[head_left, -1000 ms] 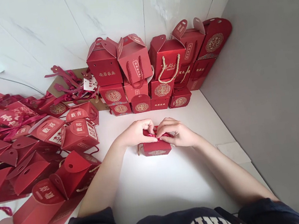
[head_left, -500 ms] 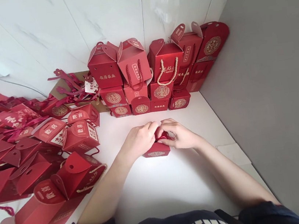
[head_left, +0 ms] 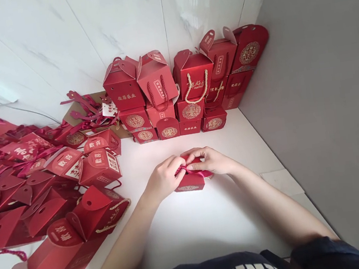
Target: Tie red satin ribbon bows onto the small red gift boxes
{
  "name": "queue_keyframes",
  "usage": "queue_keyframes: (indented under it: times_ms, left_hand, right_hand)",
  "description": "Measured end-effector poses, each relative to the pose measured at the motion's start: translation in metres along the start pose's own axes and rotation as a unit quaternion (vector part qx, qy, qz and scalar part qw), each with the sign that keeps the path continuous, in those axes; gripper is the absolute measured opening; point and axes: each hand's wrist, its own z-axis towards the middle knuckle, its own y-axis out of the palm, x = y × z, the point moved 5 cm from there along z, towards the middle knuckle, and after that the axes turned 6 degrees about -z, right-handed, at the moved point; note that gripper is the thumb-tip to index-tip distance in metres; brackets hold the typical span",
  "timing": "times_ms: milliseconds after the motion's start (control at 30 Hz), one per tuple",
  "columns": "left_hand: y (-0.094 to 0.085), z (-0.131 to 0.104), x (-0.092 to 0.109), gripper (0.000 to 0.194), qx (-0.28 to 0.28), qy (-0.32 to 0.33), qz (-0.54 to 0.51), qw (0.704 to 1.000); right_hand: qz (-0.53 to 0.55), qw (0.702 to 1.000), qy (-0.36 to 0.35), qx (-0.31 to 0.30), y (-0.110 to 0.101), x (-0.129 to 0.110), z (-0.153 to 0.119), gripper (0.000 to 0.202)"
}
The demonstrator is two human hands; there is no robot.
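A small red gift box [head_left: 189,183] with a gold round print on its front stands on the white table between my hands. A dark pink ribbon [head_left: 201,173] crosses over its top, with an end trailing to the right. My left hand [head_left: 165,175] is closed on the ribbon at the box's left top edge. From the other side, my right hand [head_left: 212,161] pinches the ribbon above the box, its thumb pointing left. The fingertips nearly meet, and part of the box top is hidden behind them.
Stacked red gift boxes [head_left: 159,84] stand against the tiled wall at the back. More red boxes and ribbons crowd the left side, with an open box [head_left: 63,257] nearest me. A brown carton [head_left: 76,115] holds ribbons. A grey panel [head_left: 326,87] borders the right.
The ribbon now shows plainly across the box top, its end out to the right. Both hands have shifted slightly lower around it, and the camera view has turned a little.
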Motion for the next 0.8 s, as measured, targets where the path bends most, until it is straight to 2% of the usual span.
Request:
queue_keyframes:
  times_ms: [67,167,233,333,367,533,700,800]
  left_hand:
    - [-0.002,-0.001,-0.001,0.009,0.0,-0.033,-0.044,0.998]
    - [-0.008,-0.001,-0.002,0.022,0.009,-0.065,-0.101,0.993]
    - [-0.016,-0.002,-0.002,0.022,0.042,-0.064,-0.081,0.994]
    - [-0.03,-0.005,-0.005,0.008,0.119,-0.078,0.007,0.99]
    - [-0.033,-0.006,-0.005,0.006,0.127,-0.09,0.024,0.987]
    - [-0.024,-0.01,-0.006,0.033,0.049,-0.174,-0.018,0.983]
    - [-0.011,-0.013,-0.011,0.027,0.005,-0.233,-0.135,0.963]
    - [-0.01,-0.015,-0.017,0.026,-0.018,-0.259,-0.199,0.945]
  right_hand:
    - [0.019,1.0,0.014,0.006,0.0,0.003,0.0,0.025]
    - [0.028,0.999,0.022,0.001,0.0,0.003,0.0,0.022]
    - [0.02,0.999,0.028,-0.002,0.0,0.001,-0.001,0.018]
    - [-0.002,0.999,0.039,-0.004,-0.002,0.001,-0.002,0.016]
    - [-0.006,0.999,0.039,-0.005,-0.002,0.0,-0.003,0.016]
    - [-0.026,0.999,0.035,0.001,-0.002,-0.005,-0.003,0.014]
    - [-0.055,0.998,0.025,-0.002,-0.001,-0.012,-0.004,0.008]
    - [-0.072,0.997,0.021,-0.006,-0.003,-0.013,-0.005,0.009]
